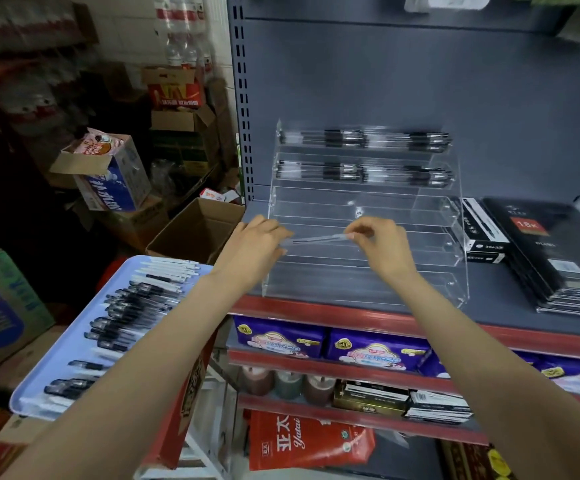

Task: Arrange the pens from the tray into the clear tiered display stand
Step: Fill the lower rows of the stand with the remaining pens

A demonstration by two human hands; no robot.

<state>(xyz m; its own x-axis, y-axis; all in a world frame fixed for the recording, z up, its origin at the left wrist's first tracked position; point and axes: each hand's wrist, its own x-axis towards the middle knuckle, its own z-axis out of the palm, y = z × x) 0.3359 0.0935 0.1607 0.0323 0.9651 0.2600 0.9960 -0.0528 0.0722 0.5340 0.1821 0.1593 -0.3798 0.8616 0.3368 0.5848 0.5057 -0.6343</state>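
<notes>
Here, a clear pen (318,238) is pinched at both ends by the left hand (257,245) and right hand (382,245), mid-frame before the clear tiered display stand (455,237).

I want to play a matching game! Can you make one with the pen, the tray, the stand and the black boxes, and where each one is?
Things:
1. pen
2. tray
3. stand
4. black boxes

Places:
A. right of the stand
B. on the grey shelf
C. held between both hands
D. lower left, full of pens

Pairs: 1-C, 2-D, 3-B, 4-A
</notes>
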